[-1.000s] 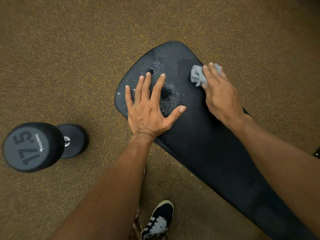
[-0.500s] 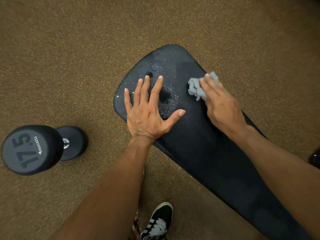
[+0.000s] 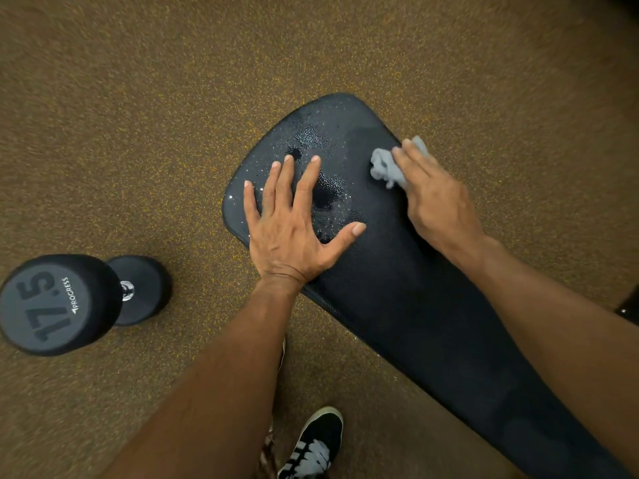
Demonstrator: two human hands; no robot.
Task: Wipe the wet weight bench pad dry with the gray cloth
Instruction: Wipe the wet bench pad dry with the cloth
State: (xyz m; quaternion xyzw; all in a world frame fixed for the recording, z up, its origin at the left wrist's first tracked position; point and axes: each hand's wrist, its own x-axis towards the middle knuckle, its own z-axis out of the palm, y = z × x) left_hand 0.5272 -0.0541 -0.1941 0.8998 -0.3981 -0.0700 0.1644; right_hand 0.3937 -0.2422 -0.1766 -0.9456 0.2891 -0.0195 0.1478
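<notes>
Your left hand (image 3: 294, 233) lies flat on the black bench (image 3: 415, 299) near its left edge. The fingers are spread and straight and the thumb is stretched out toward the middle of the pad. Your right hand (image 3: 439, 205) presses the gray cloth (image 3: 385, 167) down against the bench close to the right edge, toward the rounded far end. The fingers lie nearly straight over the cloth, and the thumb is hidden beneath the hand. The cloth is crumpled, and part of it bunches out past your fingertips toward the middle. Water drops (image 3: 328, 195) and darker wet patches shine on the pad between your two hands and around your left fingertips. Off the bench's left edge a dumbbell (image 3: 69, 302) marked 17.5 sits on the speckled brown floor (image 3: 138, 115). One black-and-white shoe (image 3: 314, 444) shows on the floor below your left forearm.
</notes>
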